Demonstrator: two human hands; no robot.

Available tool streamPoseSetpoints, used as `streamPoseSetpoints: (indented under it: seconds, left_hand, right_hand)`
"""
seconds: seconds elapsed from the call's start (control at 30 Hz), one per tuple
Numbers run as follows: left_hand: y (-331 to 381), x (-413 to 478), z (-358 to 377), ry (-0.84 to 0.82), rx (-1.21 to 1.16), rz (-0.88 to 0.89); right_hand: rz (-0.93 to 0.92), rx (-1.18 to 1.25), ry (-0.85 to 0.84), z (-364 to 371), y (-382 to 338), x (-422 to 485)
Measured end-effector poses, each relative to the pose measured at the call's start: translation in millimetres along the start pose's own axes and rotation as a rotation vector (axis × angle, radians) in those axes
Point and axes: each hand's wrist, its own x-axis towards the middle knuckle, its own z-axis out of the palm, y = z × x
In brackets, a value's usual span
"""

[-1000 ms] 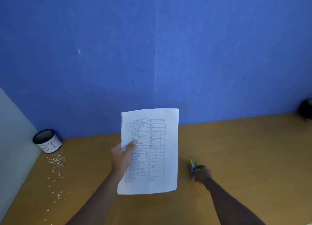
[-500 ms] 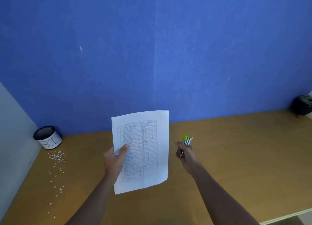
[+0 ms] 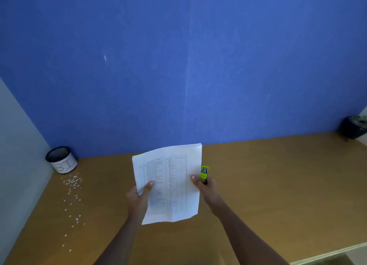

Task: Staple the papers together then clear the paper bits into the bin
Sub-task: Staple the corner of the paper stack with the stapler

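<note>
A: Why is the left hand (image 3: pixel 139 198) so low on the papers (image 3: pixel 168 183)?

B: Its thumb (image 3: pixel 149 186) lies across the printed face near the left edge, and the other fingers are hidden behind the sheets; pinched that way, the stack stands upright off the desk (image 3: pixel 268 185), and everything above the thumb is left free; I judge that is to keep a top corner clear for the stapler (image 3: pixel 204 173).

A: And the right hand (image 3: pixel 208 187)?

B: It does two jobs at once; its fingers are curled closed round the stapler, whose green end pokes up just above the knuckles, beside the right edge of the papers; meanwhile its thumb (image 3: pixel 195 179) presses on the sheet's right margin; that looks like squaring the pages so their edges line up.

A: Is the stapler biting the paper?

B: I cannot tell whether its mouth is open; it sits beside the edge, not visibly over it; so the stapling seems not yet done.

A: And the rest of the task?

B: The paper bits (image 3: pixel 72 193) lie scattered on the desk well to the left of the left hand's fingers; the bin (image 3: pixel 62 162) stands upright beyond them in the far corner, the nearest bits just beside its base; both hands are full, so that part must wait.
</note>
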Motion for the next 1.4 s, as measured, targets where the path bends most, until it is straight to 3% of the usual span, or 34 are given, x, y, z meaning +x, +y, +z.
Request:
streamPoseSetpoints:
  seconds: [0.2,0.57,1.4]
  left_hand:
    - [-4.9,-4.8,-1.8,0.016,-0.022,-0.039]
    - [-14.7,-10.9,-10.9,-0.004,-0.027,-0.077]
    - [-12.8,-14.0,-8.7,-0.044,0.039,-0.055]
  right_hand:
    - [0.007,-0.015,0.138,11.8,11.5,-9.8]
    - [-0.013,0.08,0.217,21.9,27.8,-25.3]
    - [-0.023,0.004,0.201,26.9,22.5,-30.9]
